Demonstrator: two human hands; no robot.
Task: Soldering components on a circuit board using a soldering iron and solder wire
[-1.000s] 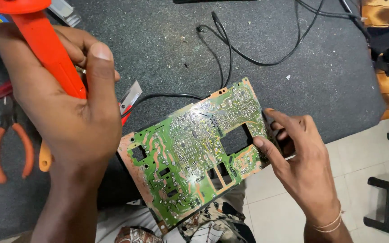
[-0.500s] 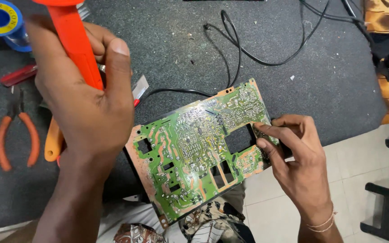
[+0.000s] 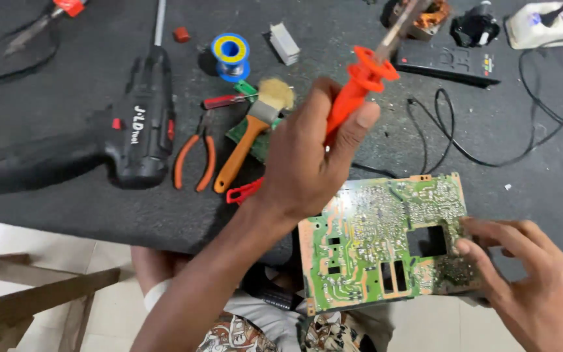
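Holding the green circuit board by its right edge, the right hand had its grip closed on the board, fingertips pressed on the solder side beside a rectangular cut-out. The board hung solder side up over the person's lap, its far corner reaching over the near edge of the dark tabletop. The left hand was raised above the board's left corner, its grip wrapped tight around the orange handle of a soldering iron, whose metal shaft pointed up and away; this hand and forearm hid part of the tabletop and a red-handled tool behind the wrist. Left of the hand lay a brush with an orange handle, then orange-handled pliers, then a black cordless drill. Farther off sat a blue and yellow spool of solder and a small grey block. A black cable looped beyond the board, and a black remote control lay near the far edge.
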